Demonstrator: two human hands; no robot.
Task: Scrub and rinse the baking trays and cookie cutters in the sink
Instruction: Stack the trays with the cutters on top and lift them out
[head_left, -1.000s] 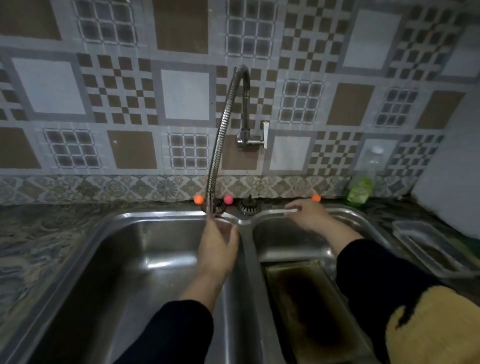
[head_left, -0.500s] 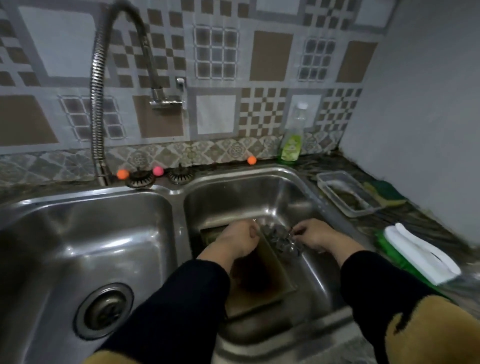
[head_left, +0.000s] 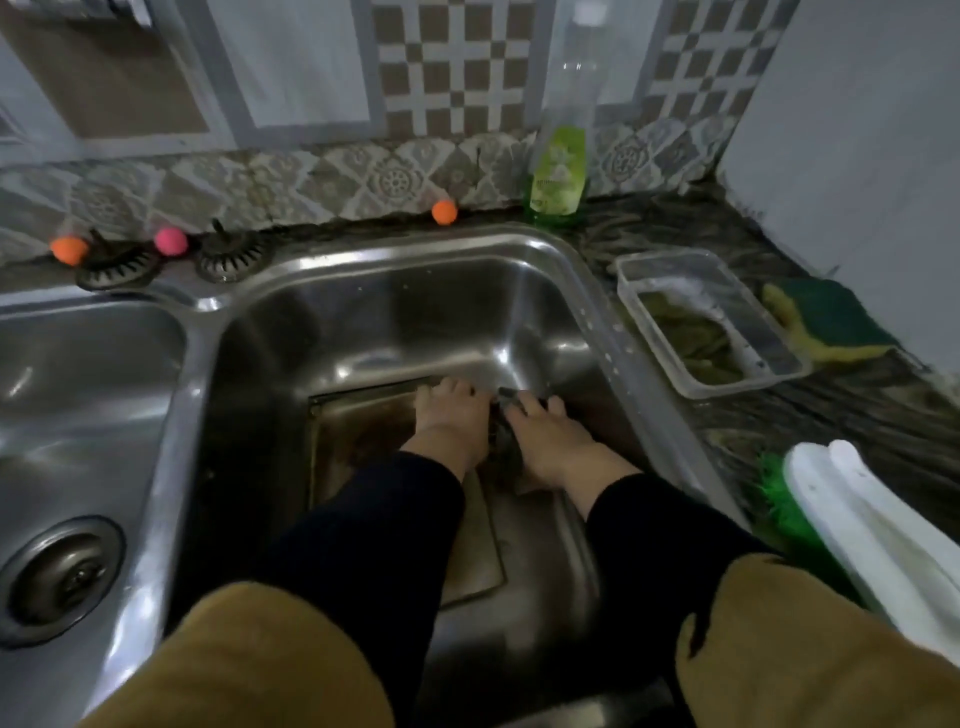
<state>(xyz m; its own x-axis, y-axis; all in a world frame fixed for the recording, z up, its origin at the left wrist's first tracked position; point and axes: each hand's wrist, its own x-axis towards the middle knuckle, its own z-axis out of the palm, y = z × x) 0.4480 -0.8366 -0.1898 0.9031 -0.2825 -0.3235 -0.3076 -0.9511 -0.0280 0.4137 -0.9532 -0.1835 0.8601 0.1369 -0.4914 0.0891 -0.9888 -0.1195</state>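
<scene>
Both hands are down in the right-hand basin (head_left: 395, 291) of the steel double sink, close together. The left hand (head_left: 451, 415) lies on the far right part of a dark, stained baking tray (head_left: 358, 441), fingers bent over a small cluster of metal pieces (head_left: 501, 441), blurred, possibly the cookie cutters, wedged between the two hands; the right hand (head_left: 548, 436) reaches onto the same cluster with its fingers laid over the top. Whether either hand truly grips the metal I cannot tell. The tray lies flat on the basin floor, its long axis running from the near edge toward the back wall, slightly skewed. On the ledge behind stand a green bottle of dish liquid (head_left: 558, 171), its label too blurred to read, an orange ball (head_left: 444, 212), a pink ball (head_left: 170, 241) and another orange one (head_left: 69, 249), with two sink strainers (head_left: 117, 262) between them. To the right, on the dark counter, sit a clear plastic tub (head_left: 709, 322), a green-and-yellow sponge (head_left: 826, 322) and a white-handled green brush (head_left: 857, 525). The left basin (head_left: 88, 374) shows its drain.
</scene>
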